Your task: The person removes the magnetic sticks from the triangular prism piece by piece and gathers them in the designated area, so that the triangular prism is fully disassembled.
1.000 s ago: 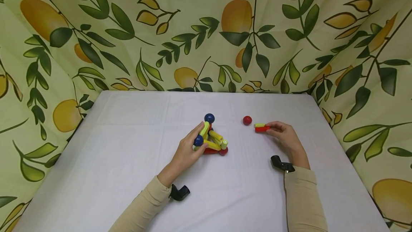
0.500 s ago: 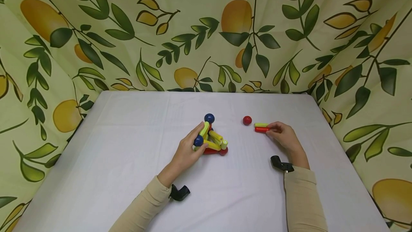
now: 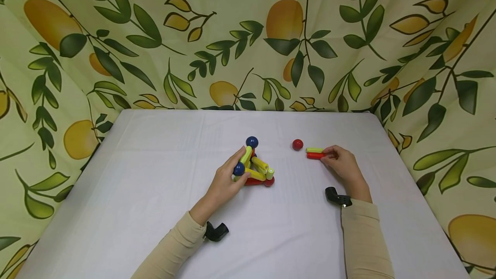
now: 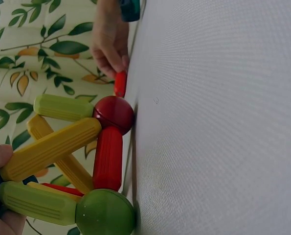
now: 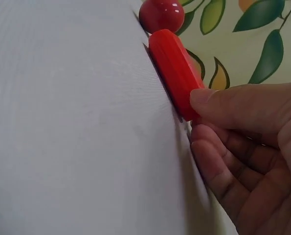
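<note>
My left hand (image 3: 226, 180) holds a frame of magnetic building rods and balls, with thumb and fingers around its blue corner ball (image 3: 239, 168). Yellow rods (image 4: 55, 149), a red rod (image 4: 107, 159), a dark red ball (image 4: 114, 115) and a green ball (image 4: 105, 213) form part of it. On the right, my right hand (image 3: 343, 165) pinches the near end of a loose red rod (image 3: 315, 156), its thumb on the rod in the right wrist view. A yellow-green rod (image 3: 314, 150) lies alongside, its right end hidden by the fingers.
A loose red ball (image 3: 297, 144) sits just left of the two rods. Another blue ball (image 3: 252, 142) tops the far side of the frame. White cloth covers the table (image 3: 162, 154), and a leaf-patterned curtain (image 3: 240, 33) hangs behind and at both sides.
The loose red rod has straightened and lies parallel to the yellow-green rod, more of which shows. My right hand has shifted slightly. My left hand and the frame look unmoved.
</note>
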Demonstrator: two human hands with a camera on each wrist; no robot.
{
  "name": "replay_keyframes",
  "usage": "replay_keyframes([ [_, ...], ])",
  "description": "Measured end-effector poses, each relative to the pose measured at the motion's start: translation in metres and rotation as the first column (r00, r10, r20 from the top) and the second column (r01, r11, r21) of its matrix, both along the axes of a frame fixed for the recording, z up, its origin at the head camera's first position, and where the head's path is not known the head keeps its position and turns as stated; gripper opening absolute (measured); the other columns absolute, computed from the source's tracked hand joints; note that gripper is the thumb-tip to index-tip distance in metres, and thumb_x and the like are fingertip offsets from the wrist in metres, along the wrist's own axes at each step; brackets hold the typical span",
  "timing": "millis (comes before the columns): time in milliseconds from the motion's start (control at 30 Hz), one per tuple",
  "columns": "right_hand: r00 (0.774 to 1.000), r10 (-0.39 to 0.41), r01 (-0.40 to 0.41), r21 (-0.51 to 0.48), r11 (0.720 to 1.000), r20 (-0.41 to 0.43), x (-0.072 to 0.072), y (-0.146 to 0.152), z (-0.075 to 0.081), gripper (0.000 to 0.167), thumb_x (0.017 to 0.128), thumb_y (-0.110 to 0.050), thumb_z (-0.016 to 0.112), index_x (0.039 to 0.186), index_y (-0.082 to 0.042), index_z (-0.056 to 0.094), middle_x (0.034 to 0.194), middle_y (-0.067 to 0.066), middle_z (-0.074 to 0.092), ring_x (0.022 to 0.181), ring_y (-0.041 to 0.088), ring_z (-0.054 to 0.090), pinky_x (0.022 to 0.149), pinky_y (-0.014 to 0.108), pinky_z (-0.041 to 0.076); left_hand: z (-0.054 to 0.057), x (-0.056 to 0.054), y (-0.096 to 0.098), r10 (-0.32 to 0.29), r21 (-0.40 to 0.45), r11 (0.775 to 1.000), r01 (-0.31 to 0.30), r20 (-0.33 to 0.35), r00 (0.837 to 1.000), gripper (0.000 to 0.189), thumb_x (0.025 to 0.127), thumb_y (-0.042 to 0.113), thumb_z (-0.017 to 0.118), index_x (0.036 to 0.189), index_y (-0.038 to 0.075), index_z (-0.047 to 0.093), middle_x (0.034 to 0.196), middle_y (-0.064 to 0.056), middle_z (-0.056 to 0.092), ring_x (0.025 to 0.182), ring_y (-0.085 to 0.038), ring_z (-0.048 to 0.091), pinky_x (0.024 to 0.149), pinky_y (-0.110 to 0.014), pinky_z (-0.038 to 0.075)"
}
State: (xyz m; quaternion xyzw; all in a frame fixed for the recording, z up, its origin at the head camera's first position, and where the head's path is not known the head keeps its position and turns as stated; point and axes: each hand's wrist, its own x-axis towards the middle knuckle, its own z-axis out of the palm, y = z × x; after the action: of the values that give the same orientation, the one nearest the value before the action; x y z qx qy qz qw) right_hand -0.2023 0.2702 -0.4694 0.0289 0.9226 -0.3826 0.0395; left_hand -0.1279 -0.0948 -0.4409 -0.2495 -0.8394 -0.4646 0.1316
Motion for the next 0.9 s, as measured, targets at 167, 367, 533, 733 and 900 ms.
replay_keyframes([
  [167, 1.000, 0.013, -0.013, 0.015, 1.000, -0.013, 0.003, 0.001, 0.012, 0.028, 0.092, -0.017, 0.060, 0.114, -0.001, 0.056, 0.108, 0.018, 0.061, 0.099, 0.030, 0.056, 0.084, 0.039, 0.048, 0.000, 0.000, 0.000, 0.001, -0.003, 1.000, -0.001, -0.008, 1.000, 0.065, 0.084, 0.002, 0.069, 0.141, 0.000, 0.039, 0.146, -0.016, 0.041, 0.133, -0.027, 0.043, 0.106, -0.035, 0.036],
  [367, 0.995, 0.065, -0.065, 0.008, 0.998, -0.074, 0.005, -0.007, 0.030, 0.032, 0.092, -0.018, 0.061, 0.117, 0.000, 0.056, 0.114, 0.021, 0.060, 0.106, 0.036, 0.057, 0.091, 0.049, 0.048, 0.000, -0.001, 0.001, -0.001, -0.006, 1.000, 0.000, -0.011, 1.000, 0.065, 0.084, 0.002, 0.069, 0.141, -0.001, 0.038, 0.145, -0.020, 0.042, 0.133, -0.028, 0.043, 0.106, -0.036, 0.037],
  [533, 0.988, 0.117, -0.122, -0.045, 0.991, -0.102, 0.005, -0.019, 0.038, 0.032, 0.091, -0.016, 0.063, 0.118, -0.001, 0.057, 0.115, 0.020, 0.062, 0.107, 0.035, 0.059, 0.092, 0.049, 0.048, 0.001, 0.000, 0.000, 0.003, -0.008, 1.000, -0.003, -0.009, 1.000, 0.065, 0.084, 0.002, 0.069, 0.141, -0.001, 0.039, 0.145, -0.019, 0.042, 0.133, -0.028, 0.044, 0.106, -0.035, 0.037],
  [733, 0.967, 0.217, -0.233, -0.111, 0.966, -0.133, 0.006, -0.038, 0.040, 0.031, 0.089, -0.017, 0.067, 0.116, -0.002, 0.060, 0.114, 0.016, 0.064, 0.104, 0.031, 0.062, 0.087, 0.029, 0.051, 0.001, 0.000, 0.000, 0.001, -0.007, 1.000, -0.001, -0.001, 1.000, 0.064, 0.084, 0.003, 0.068, 0.142, -0.001, 0.039, 0.146, -0.019, 0.041, 0.133, -0.028, 0.043, 0.106, -0.036, 0.036],
  [900, 0.935, 0.327, -0.350, -0.205, 0.914, -0.139, 0.007, -0.054, 0.043, 0.029, 0.088, -0.012, 0.067, 0.113, -0.001, 0.062, 0.115, 0.017, 0.064, 0.106, 0.032, 0.061, 0.085, 0.013, 0.047, 0.000, 0.000, 0.000, 0.000, -0.006, 1.000, 0.000, 0.005, 1.000, 0.065, 0.085, 0.003, 0.068, 0.142, 0.000, 0.038, 0.147, -0.017, 0.041, 0.134, -0.027, 0.042, 0.106, -0.036, 0.036],
])
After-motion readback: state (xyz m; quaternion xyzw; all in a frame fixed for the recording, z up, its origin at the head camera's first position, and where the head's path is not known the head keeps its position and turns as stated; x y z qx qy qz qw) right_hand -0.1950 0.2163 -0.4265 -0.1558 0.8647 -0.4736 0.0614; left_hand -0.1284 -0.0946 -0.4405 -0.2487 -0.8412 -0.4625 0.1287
